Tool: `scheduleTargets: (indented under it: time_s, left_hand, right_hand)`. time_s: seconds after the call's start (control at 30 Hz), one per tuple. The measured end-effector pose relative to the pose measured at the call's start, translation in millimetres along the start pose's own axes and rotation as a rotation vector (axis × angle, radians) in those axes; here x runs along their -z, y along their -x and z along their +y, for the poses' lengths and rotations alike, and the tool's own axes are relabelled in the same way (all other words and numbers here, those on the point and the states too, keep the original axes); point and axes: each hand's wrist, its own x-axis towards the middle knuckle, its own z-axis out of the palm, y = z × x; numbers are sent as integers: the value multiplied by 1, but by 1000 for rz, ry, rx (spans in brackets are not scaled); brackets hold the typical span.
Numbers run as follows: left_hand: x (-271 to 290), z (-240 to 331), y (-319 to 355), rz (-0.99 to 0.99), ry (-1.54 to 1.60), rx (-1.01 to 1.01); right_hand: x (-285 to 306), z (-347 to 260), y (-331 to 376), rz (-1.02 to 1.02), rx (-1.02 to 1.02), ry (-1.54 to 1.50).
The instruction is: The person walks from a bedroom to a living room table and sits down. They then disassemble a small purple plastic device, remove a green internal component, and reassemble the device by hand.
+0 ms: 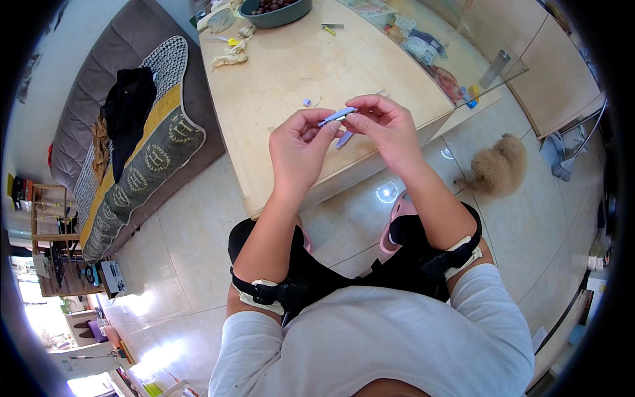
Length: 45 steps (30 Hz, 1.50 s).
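Note:
Over the near edge of the pale wooden table, my left hand (301,142) and my right hand (387,129) meet, fingers closed in a pinch. Between them they hold a slim lavender stick-like piece (338,116) with a dark, shiny part along its underside; its exact kind is too small to make out. Just below my fingertips lies a second lavender piece (343,139), flat and narrow, on the tabletop. A small lavender cap-like bit (306,102) rests on the table beyond my left hand. My fingers cover part of the held piece.
On the table (278,79) stand a grey-green bowl (278,16) of dark round fruit, a crumpled cloth (231,56) and a small green-and-metal tool (329,29). A glass panel (489,40) borders the right side. A fluffy tan dog (499,165) is on the tiled floor; a grey sofa (92,86) stands left.

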Motion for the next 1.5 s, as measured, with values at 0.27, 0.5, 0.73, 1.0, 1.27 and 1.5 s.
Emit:
scheduleTargets:
  time_s: [0.27, 0.5, 0.73, 1.0, 1.27, 1.5]
  left_hand:
    - [0, -5, 1, 53, -39, -94]
    - [2, -10, 1, 61, -99, -168]
    - [2, -9, 1, 75, -124, -171]
    - [4, -10, 0, 94, -164, -227]
    - [5, -11, 0, 80, -159, -205]
    - [5, -6, 1, 62, -184, -192]
  right_hand:
    - [0, -3, -1, -5, -11, 19]
    - [-1, -4, 0, -25, 33, 15]
    - [0, -3, 0, -33, 52, -1]
    - [-5, -8, 2, -39, 46, -5]
    - [-2, -4, 1, -31, 72, 27]
    - [0, -4, 1, -16, 79, 52]
